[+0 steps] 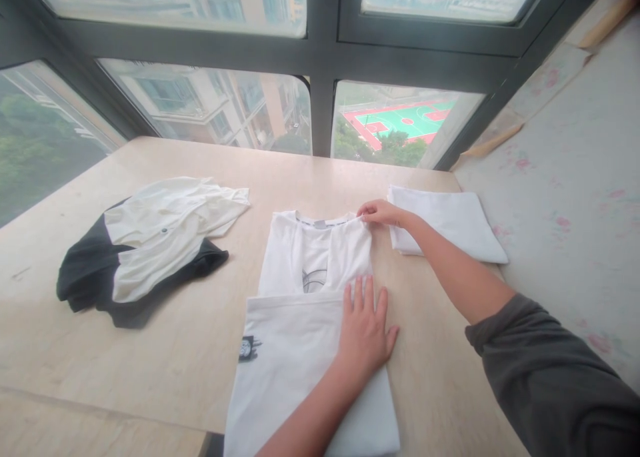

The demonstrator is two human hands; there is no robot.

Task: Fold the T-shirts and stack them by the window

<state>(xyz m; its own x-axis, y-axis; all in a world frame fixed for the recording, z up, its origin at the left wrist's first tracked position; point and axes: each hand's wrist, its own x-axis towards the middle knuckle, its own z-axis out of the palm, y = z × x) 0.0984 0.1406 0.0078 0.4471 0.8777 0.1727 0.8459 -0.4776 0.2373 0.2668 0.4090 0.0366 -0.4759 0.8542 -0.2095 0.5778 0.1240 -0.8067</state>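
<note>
A white T-shirt (295, 363) lies partly folded in front of me, its sides turned in and its lower part doubled up toward the neckline. A small black print shows at its left edge, and dark lines of another print appear in the gap between the folds. My left hand (367, 327) rests flat on the doubled part, fingers spread. At the upper right corner of the shirt, beside the collar, my right hand (383, 213) pinches the fabric between thumb and fingers.
A crumpled black and white garment (165, 243) lies on the left of the wooden surface (280, 170). Folded white cloth (450, 223) sits at the right, near a floral-papered wall (570, 217). Dark window frames (323, 63) stand behind the far edge.
</note>
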